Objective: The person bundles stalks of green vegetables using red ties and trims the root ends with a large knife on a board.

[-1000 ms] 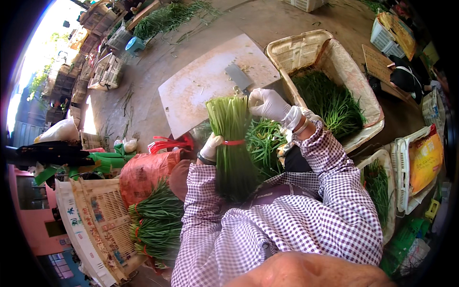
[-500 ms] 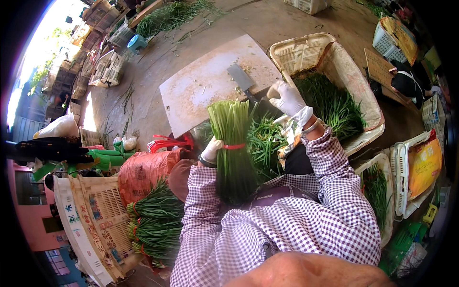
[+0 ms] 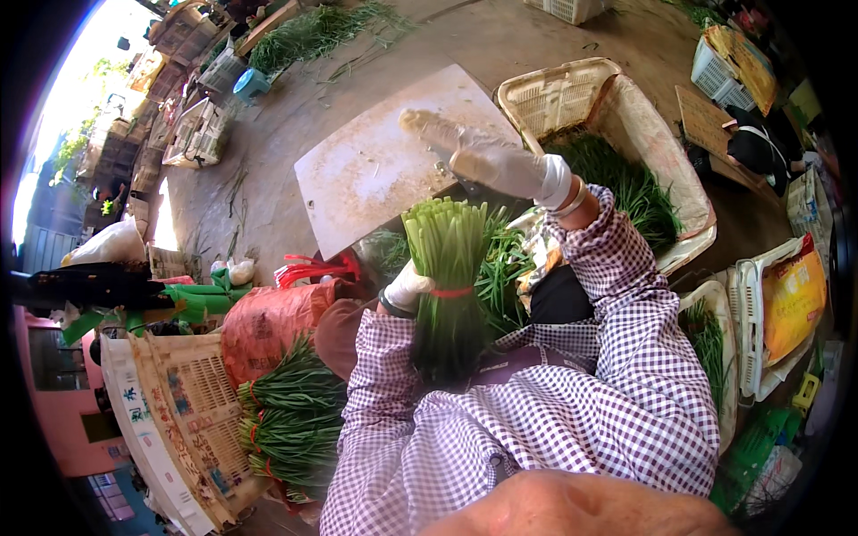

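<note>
My left hand (image 3: 408, 288), in a white glove, is wrapped round the side of a bundle of garlic chives (image 3: 444, 241). The bundle stands upright with its pale cut ends at the top, and a red tie (image 3: 451, 292) circles it. My gloved right hand (image 3: 500, 159) is stretched out above the white cutting board (image 3: 357, 152), fingers extended and thumb apart. Beneath it lies the cleaver, now almost wholly hidden by the hand. Loose chives (image 3: 502, 284) lie just right of the bundle.
A large white crate (image 3: 657, 125) of loose greens stands to the right. Several tied bundles (image 3: 290, 420) rest at lower left beside a red sack (image 3: 273, 326) and a tilted crate (image 3: 179, 402). Red ties (image 3: 313, 268) lie near the board. Beyond, greens (image 3: 322, 36) are heaped on the floor.
My right hand has moved left from beside the crate to over the board, its curled fingers now straightened, covering the cleaver. The bundle in my left hand has shifted slightly right and down.
</note>
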Action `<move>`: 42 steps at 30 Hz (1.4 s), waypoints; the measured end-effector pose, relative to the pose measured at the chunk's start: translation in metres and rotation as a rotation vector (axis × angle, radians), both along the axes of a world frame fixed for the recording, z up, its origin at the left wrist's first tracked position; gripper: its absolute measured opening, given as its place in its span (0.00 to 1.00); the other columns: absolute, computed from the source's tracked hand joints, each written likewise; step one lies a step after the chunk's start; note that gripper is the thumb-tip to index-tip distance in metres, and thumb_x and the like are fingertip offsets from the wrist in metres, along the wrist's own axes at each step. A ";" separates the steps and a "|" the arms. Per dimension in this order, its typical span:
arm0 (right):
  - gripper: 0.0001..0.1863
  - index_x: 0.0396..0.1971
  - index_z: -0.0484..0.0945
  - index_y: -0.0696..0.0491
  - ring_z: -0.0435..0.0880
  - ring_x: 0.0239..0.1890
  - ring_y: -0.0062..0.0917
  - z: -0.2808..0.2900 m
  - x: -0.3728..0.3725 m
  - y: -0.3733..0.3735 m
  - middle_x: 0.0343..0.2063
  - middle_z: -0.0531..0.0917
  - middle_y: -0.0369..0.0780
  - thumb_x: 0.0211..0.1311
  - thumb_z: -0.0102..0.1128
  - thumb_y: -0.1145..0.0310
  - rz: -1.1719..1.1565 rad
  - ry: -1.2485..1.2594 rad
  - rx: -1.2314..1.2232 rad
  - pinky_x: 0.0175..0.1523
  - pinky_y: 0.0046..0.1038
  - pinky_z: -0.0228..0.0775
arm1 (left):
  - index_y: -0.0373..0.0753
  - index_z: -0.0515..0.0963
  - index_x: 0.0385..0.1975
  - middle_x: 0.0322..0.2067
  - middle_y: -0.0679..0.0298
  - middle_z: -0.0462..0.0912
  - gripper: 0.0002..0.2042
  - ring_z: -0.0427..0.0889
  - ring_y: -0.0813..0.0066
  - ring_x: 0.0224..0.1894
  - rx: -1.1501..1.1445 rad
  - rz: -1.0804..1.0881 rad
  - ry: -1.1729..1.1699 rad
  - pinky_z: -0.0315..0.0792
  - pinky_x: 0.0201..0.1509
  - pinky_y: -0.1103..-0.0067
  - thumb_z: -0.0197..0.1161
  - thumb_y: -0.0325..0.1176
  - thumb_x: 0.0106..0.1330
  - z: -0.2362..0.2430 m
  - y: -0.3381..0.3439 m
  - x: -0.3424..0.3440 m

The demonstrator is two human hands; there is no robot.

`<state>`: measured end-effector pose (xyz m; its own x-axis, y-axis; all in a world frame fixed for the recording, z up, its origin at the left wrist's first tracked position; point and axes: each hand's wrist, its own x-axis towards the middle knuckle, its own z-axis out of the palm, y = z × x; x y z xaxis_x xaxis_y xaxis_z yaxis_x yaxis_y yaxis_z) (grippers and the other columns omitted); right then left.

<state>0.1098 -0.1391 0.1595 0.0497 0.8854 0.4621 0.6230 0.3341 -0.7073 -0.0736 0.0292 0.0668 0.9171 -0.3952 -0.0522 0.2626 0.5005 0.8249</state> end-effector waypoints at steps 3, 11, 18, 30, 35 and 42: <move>0.30 0.65 0.64 0.52 0.68 0.64 0.32 0.020 -0.040 -0.002 0.60 0.72 0.49 0.73 0.39 0.47 -0.014 0.045 -0.013 0.68 0.31 0.55 | 0.36 0.57 0.67 0.61 0.60 0.68 0.50 0.69 0.68 0.61 0.045 -0.089 -0.031 0.65 0.65 0.70 0.79 0.44 0.44 -0.004 0.010 -0.001; 0.30 0.55 0.73 0.58 0.79 0.50 0.27 0.041 -0.002 -0.061 0.47 0.82 0.43 0.73 0.38 0.46 -0.281 0.462 0.236 0.58 0.29 0.67 | 0.35 0.61 0.65 0.58 0.61 0.73 0.45 0.74 0.69 0.56 0.260 0.114 -0.252 0.69 0.61 0.73 0.78 0.34 0.43 0.061 -0.015 -0.007; 0.17 0.33 0.82 0.59 0.82 0.29 0.18 -0.003 -0.011 -0.110 0.25 0.84 0.36 0.66 0.60 0.57 -0.264 0.700 -0.379 0.36 0.20 0.74 | 0.34 0.70 0.56 0.51 0.58 0.79 0.36 0.79 0.66 0.52 0.506 0.409 -0.441 0.71 0.58 0.72 0.79 0.29 0.43 0.115 -0.026 -0.024; 0.27 0.42 0.80 0.54 0.82 0.34 0.21 -0.068 -0.067 -0.053 0.35 0.84 0.37 0.59 0.61 0.44 -0.215 1.559 -0.438 0.44 0.25 0.75 | 0.55 0.69 0.59 0.62 0.58 0.62 0.40 0.58 0.52 0.66 1.545 0.892 -0.928 0.50 0.70 0.51 0.67 0.23 0.38 0.045 -0.072 -0.046; 0.22 0.42 0.80 0.55 0.82 0.32 0.21 -0.086 -0.071 -0.045 0.33 0.84 0.36 0.59 0.64 0.51 -0.336 1.551 -0.574 0.41 0.25 0.76 | 0.40 0.46 0.71 0.64 0.55 0.61 0.44 0.60 0.59 0.68 0.246 0.831 0.003 0.59 0.67 0.62 0.66 0.36 0.57 -0.025 -0.055 -0.056; 0.25 0.53 0.72 0.56 0.77 0.47 0.21 -0.078 -0.114 -0.005 0.46 0.81 0.37 0.56 0.69 0.70 -0.502 1.167 -0.363 0.52 0.24 0.71 | 0.40 0.75 0.50 0.44 0.63 0.82 0.16 0.81 0.67 0.44 -0.303 0.805 0.482 0.74 0.52 0.69 0.61 0.41 0.66 -0.015 -0.043 -0.006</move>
